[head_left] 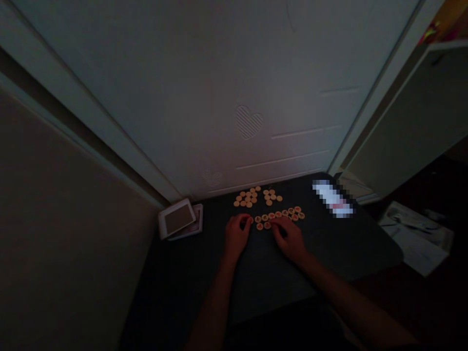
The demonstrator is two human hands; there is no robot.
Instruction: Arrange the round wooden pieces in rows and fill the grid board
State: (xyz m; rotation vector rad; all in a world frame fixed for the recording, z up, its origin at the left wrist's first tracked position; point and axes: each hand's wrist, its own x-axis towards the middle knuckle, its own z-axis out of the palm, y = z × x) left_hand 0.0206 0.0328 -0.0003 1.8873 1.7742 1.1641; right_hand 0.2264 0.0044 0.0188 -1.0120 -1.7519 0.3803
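Observation:
Several round wooden game discs lie on a dark table [256, 278]. A plain-faced group [248, 197] sits at the back, with a smaller cluster [271, 196] beside it. A row of discs with red marks [281, 215] runs nearer to me. My left hand [237, 236] rests at the row's left end, fingers curled and pinched on a disc [250, 220]. My right hand [288, 238] lies just right of it, fingers bent down onto the discs at the row's near edge. The scene is very dim.
A white open box with its lid [181, 219] lies at the table's back left. A blurred white object [332, 197] sits at the back right. A pale door [237, 97] stands behind the table, a cabinet [409, 122] to the right, papers [417, 234] on the floor.

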